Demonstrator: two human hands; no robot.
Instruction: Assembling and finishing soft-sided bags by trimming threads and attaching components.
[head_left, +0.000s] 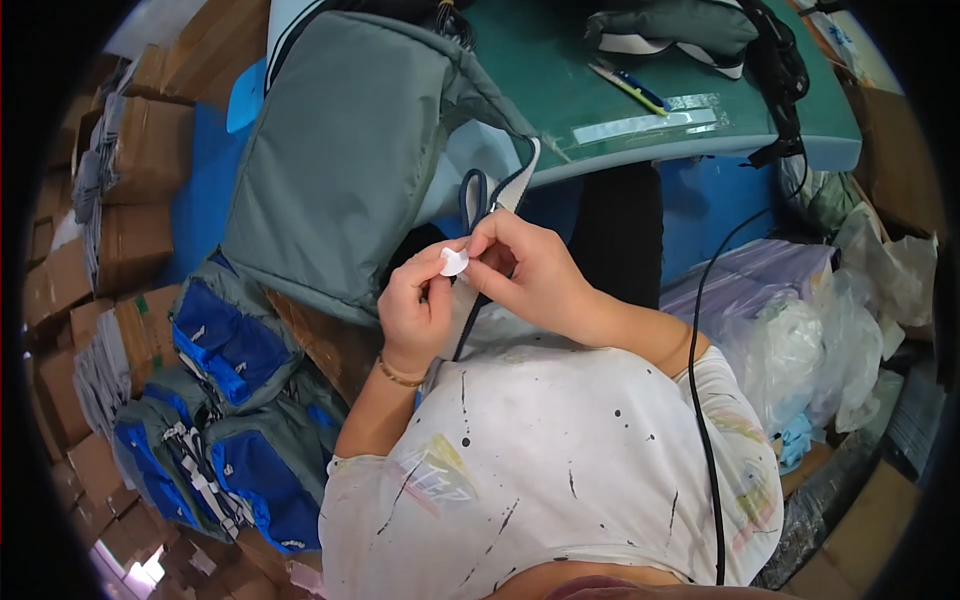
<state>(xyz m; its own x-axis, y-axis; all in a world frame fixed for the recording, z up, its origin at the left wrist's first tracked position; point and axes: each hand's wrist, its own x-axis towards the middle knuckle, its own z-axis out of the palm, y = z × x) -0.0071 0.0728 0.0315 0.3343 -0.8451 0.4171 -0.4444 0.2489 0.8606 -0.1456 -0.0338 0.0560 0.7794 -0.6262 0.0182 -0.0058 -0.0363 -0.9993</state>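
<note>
Close in front of my body, my left hand (415, 305) pinches a small white rounded piece (455, 262), perhaps a sticker. The thumb and fingers of my right hand (535, 270) are closed at its other edge. Just behind my fingers, a navy and white strap (517, 185) loops down from the grey-green bag (335, 150). That bag leans on the table's edge, to the left of my hands, with its panel facing up. My fingers partly hide the strap's lower end.
A green-topped table (540, 85) holds a yellow and blue cutter (630, 88), a clear strip (645, 126) and another grey-green bag (680, 30). Blue and grey bags (235, 340) are piled at left by cardboard boxes (150, 150). Plastic wrapping (790, 340) lies right; a black cable (700, 400) hangs across me.
</note>
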